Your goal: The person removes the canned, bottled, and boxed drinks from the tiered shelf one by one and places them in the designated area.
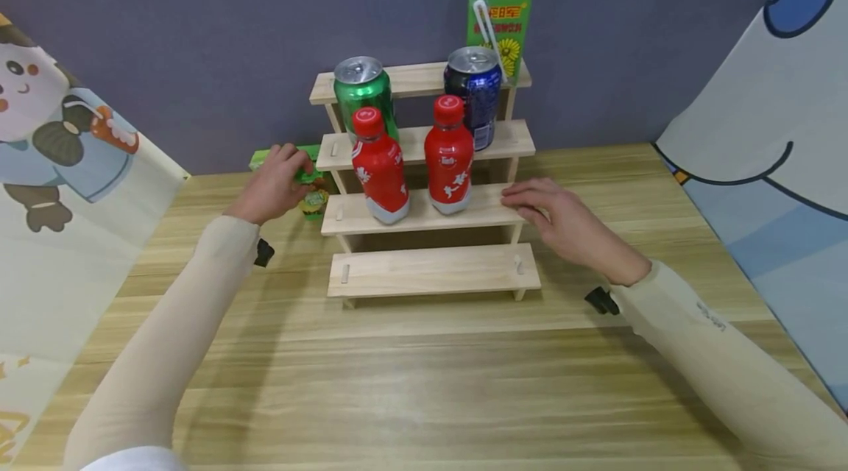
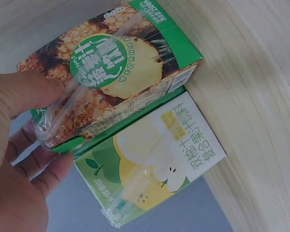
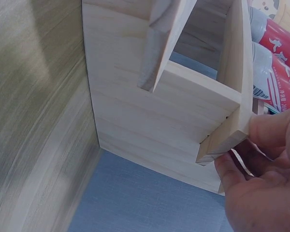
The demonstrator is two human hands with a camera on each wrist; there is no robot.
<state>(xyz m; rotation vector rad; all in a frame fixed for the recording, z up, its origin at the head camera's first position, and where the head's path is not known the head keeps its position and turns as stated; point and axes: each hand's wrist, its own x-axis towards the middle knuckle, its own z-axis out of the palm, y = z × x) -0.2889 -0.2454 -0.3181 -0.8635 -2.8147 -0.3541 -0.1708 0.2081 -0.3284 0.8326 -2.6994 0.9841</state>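
Observation:
My left hand [image 1: 270,188] grips a pineapple juice carton [image 2: 135,58], thumb on its printed face and fingers at its far side. A white, green and yellow juice carton [image 2: 154,154] stands right beside it in the left wrist view. Both are left of a stepped wooden display rack [image 1: 430,272]. My right hand [image 1: 563,217] pinches the right end of a rack shelf board [image 3: 232,130] between thumb and fingers. Near it on that tier, two red bottles [image 1: 380,169] stand upright.
Behind the bottles stand a green can [image 1: 364,92] and a dark blue can [image 1: 472,88]. A green drink carton [image 1: 500,15] with a white straw stands on the top tier at right. A grey wall [image 1: 232,37] rises behind the wood-grain table [image 1: 424,390].

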